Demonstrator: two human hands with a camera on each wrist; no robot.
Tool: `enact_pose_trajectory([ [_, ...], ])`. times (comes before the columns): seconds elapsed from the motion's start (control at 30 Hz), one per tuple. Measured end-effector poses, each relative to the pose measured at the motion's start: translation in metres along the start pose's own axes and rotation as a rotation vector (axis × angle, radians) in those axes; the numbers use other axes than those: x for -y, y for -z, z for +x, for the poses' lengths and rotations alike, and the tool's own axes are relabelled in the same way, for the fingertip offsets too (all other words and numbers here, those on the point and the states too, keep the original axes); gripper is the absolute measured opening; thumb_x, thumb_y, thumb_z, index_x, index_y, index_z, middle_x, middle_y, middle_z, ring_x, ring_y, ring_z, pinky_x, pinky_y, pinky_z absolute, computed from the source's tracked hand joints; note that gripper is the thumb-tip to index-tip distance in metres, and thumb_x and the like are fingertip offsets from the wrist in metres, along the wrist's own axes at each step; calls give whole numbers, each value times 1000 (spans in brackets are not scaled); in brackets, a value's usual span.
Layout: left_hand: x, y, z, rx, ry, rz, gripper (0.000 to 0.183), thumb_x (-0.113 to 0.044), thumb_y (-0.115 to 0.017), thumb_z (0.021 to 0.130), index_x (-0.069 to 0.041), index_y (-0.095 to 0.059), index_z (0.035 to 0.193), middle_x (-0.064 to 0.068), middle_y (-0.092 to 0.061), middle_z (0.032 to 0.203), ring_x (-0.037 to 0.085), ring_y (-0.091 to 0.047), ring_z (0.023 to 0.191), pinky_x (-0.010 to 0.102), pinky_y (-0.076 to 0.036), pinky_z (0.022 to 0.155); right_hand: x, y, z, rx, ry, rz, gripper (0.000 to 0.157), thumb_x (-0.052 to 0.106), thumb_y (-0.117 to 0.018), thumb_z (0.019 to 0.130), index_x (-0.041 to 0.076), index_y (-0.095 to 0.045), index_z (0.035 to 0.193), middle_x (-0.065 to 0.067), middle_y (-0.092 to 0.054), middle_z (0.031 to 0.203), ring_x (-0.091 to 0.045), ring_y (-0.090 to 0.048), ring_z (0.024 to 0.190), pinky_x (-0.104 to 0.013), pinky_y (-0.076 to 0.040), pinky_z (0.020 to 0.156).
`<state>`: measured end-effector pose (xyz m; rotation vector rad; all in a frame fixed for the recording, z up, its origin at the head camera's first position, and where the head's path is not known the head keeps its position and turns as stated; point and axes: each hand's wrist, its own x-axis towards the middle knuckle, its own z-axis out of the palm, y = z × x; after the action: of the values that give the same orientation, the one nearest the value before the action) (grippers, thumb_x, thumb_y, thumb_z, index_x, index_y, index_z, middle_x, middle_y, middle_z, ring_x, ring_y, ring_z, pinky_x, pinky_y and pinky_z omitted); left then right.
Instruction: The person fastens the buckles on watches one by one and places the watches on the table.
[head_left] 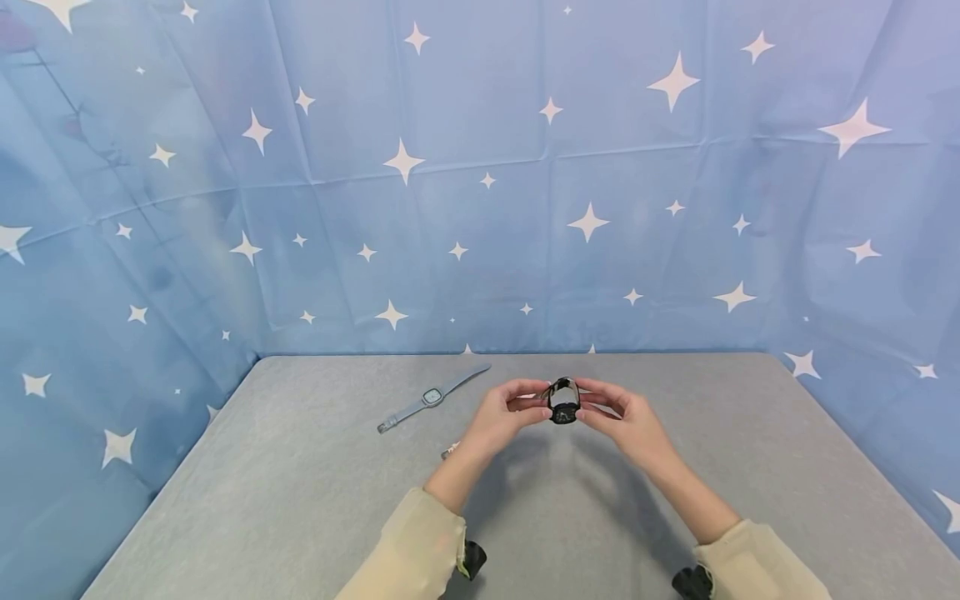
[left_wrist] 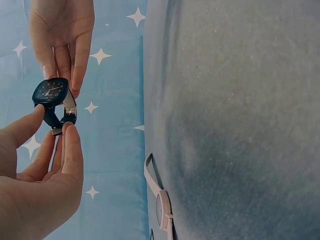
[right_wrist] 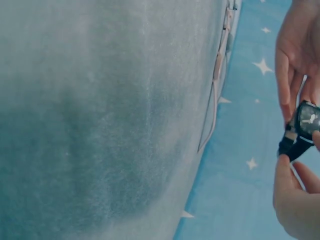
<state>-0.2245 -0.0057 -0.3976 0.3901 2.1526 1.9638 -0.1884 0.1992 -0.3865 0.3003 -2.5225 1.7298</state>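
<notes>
Between both hands, raised over the table, is a black wristwatch with its strap bent round into a loop. The left hand pinches one side of it with thumb and fingers. From the other side, the right hand grips it the same way. A squarish dark dial with light markings shows on the black wristwatch in the left wrist view, and a metal buckle glints on the strap.
A light blue watch lies stretched out on the grey table, left of the hands. A pale pink watch lies nearer, mostly hidden behind the left forearm in the head view. A blue star-printed curtain surrounds the table's back and sides.
</notes>
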Motion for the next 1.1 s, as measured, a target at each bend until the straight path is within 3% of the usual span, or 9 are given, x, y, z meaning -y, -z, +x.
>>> enact_pose_trajectory([
  [0.13, 1, -2, 2, -8, 12, 15, 37, -9, -73, 89, -8, -67, 125, 15, -68, 125, 25, -67, 115, 37, -54, 97, 1, 1, 0, -11, -18, -42, 46, 20, -63, 99, 2, -55, 140, -24, -65, 129, -32, -60, 124, -13, -49, 87],
  [0.33, 5, -5, 7, -14, 10, 17, 38, -6, -74, 88, -6, -67, 125, 15, -69, 125, 26, -67, 116, 35, -55, 97, 3, 1, 1, -2, -96, -46, 47, 28, -59, 101, 5, -55, 141, -19, -62, 136, -18, -62, 122, -19, -50, 93],
  [0.53, 11, -8, 12, -19, 7, 29, 39, -2, -72, 88, -1, -65, 126, 17, -69, 124, 28, -68, 114, 35, -56, 94, 2, 2, 3, 40, -133, -25, 52, 31, -56, 102, 3, -50, 144, -19, -56, 144, -32, -53, 134, -43, -47, 108],
  [0.77, 17, -11, 17, -26, 18, 53, 37, 0, -73, 87, 1, -66, 123, 19, -69, 123, 31, -69, 112, 34, -57, 92, 0, 1, 9, 88, -204, 68, 54, 28, -52, 104, -4, -44, 146, -24, -46, 151, -35, -49, 138, -35, -45, 109],
  [1.1, 23, -17, 19, -23, 50, 111, 32, -3, -73, 88, -1, -68, 119, 16, -71, 117, 29, -70, 110, 37, -57, 92, -5, -2, 12, 116, -274, 128, 57, 27, -51, 104, -11, -40, 145, -30, -37, 154, -40, -43, 141, -43, -41, 112],
])
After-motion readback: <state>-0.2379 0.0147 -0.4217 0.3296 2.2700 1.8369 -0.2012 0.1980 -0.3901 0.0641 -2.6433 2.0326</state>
